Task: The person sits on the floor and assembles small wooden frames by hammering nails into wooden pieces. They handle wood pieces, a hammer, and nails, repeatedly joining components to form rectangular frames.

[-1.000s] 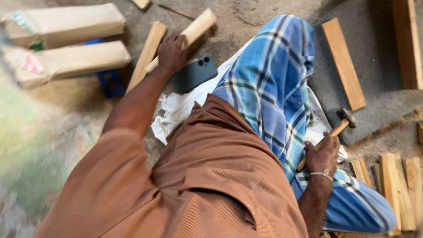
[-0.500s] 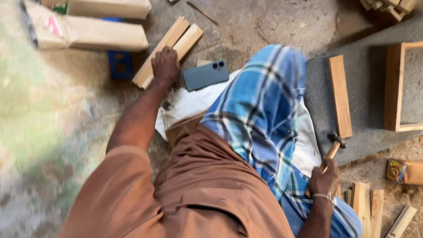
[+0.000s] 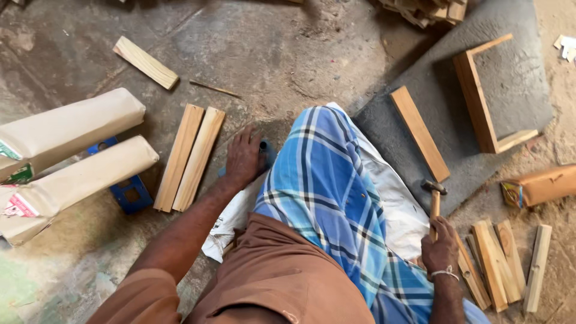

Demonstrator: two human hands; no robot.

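Observation:
My left hand [image 3: 243, 157] rests flat on the floor beside my knee and covers a dark phone [image 3: 266, 150], of which only an edge shows. Just to its left lie two pale wooden slats [image 3: 189, 157], side by side. My right hand [image 3: 441, 243] grips the wooden handle of a small hammer [image 3: 433, 191], with the head pointing up next to the grey slab [image 3: 444, 78]. A blue checked cloth [image 3: 324, 186] covers my leg between both hands.
A wooden plank [image 3: 419, 132] and a three-sided wooden frame [image 3: 480, 96] lie on the slab. Several short slats [image 3: 498, 264] lie at the right, near a brown packet [image 3: 540, 186]. Two paper-wrapped bundles [image 3: 72, 150] and a blue block [image 3: 129, 192] lie at the left. A loose stick [image 3: 146, 62] lies farther out.
My left hand has left the two slats and come down onto the phone, hiding it. My right hand still holds the hammer. The view has shifted, showing more of the slab and frame.

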